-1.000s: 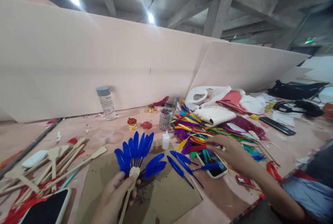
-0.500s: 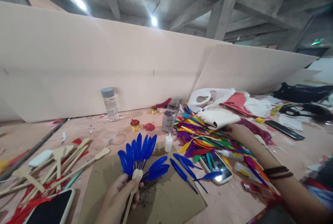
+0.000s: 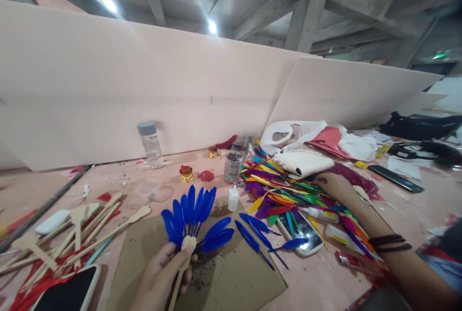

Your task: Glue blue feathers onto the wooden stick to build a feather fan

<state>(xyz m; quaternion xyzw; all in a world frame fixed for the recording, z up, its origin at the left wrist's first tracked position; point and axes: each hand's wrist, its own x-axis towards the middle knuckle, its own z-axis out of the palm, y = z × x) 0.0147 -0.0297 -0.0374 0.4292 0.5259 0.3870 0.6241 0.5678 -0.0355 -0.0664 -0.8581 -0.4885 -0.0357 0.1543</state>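
Observation:
My left hand [image 3: 160, 277] is closed round a wooden stick [image 3: 181, 263] that carries a fan of blue feathers [image 3: 193, 217], held just above a sheet of brown cardboard [image 3: 231, 277]. My right hand [image 3: 334, 184] reaches into a pile of coloured feathers [image 3: 288, 190]; its fingers are buried there and hidden. Three loose blue feathers [image 3: 260, 234] lie on the cardboard beside a phone [image 3: 301, 234]. A small white glue bottle [image 3: 233, 199] stands behind the fan.
Several wooden sticks [image 3: 79, 234] lie at the left, with a dark phone [image 3: 65, 291] near the front edge. A clear bottle [image 3: 149, 143], a jar [image 3: 232, 166] and a white bag [image 3: 303, 162] stand further back. Pale boards [image 3: 144, 84] wall the table behind.
My right hand has moved from over the phone back into the coloured feather pile. The left hand keeps the blue feather fan nearly still.

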